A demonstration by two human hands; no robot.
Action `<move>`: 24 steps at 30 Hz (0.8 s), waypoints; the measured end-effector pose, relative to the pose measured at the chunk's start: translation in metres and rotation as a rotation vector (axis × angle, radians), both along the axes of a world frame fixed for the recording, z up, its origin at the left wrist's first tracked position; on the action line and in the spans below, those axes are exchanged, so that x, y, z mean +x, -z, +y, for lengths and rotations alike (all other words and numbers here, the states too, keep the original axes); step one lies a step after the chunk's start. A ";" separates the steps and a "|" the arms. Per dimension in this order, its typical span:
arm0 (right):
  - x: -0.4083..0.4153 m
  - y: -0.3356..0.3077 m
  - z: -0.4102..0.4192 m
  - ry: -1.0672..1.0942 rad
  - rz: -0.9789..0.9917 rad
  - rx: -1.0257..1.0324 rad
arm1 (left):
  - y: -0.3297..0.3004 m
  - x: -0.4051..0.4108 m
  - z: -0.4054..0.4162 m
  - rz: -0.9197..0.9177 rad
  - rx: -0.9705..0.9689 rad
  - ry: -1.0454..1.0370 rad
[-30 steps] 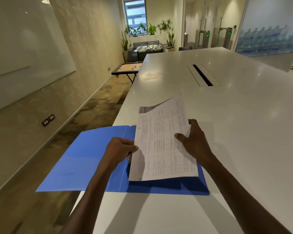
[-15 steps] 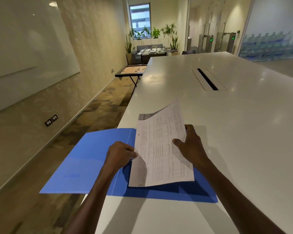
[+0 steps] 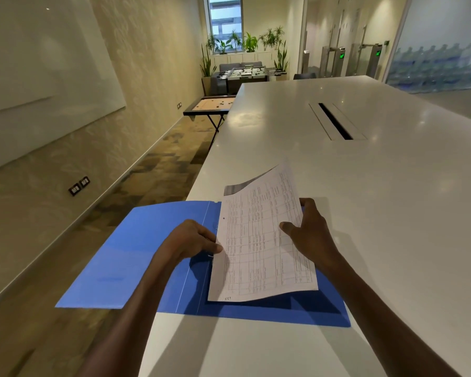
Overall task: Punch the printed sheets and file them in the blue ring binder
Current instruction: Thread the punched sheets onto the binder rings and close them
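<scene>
Nearest me, both forearms come up from the bottom edge, cut off below the elbows. My left hand (image 3: 192, 240) is curled at the spine of the blue ring binder (image 3: 125, 257), fingertips pinched at the left edge of the printed sheet (image 3: 259, 240); what it pinches besides the paper I cannot tell, since the rings are hidden under hand and page, with only a small glint of metal showing just below the thumb. My right hand (image 3: 310, 232) grips the sheet's right edge, thumb on top, fingers wrapped behind and out of sight. The sheet is held above the binder's right half, its far corner curling upward; the print is a table too fine to read. One punched hole shows near its upper left. The binder lies open on the white table (image 3: 365, 186), its left cover overhanging the table's edge above the floor. Farther on, a dark slot (image 3: 335, 121) is sunk in the tabletop.
</scene>
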State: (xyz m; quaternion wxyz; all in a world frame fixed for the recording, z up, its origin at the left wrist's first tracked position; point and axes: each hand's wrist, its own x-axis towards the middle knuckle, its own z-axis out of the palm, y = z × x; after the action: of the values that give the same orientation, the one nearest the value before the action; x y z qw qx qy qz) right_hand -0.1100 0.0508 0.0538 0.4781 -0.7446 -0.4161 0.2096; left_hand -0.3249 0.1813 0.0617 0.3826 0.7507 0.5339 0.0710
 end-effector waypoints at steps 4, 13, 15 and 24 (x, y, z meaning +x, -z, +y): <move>0.004 0.000 -0.001 0.009 0.000 -0.008 | 0.000 0.004 0.007 0.049 0.003 0.059; 0.001 0.005 -0.004 0.026 -0.030 -0.004 | 0.015 0.012 -0.011 0.221 0.429 0.036; 0.000 0.005 -0.005 0.029 -0.040 0.001 | 0.015 0.018 -0.015 0.289 0.464 0.049; 0.001 0.001 -0.008 0.032 -0.036 0.023 | 0.026 0.030 -0.014 0.366 0.495 0.163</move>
State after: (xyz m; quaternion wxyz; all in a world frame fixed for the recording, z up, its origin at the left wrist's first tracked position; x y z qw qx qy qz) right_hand -0.1092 0.0425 0.0526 0.4823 -0.7493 -0.4151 0.1835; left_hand -0.2947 0.1668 0.0356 0.0903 0.8617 0.4984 0.0316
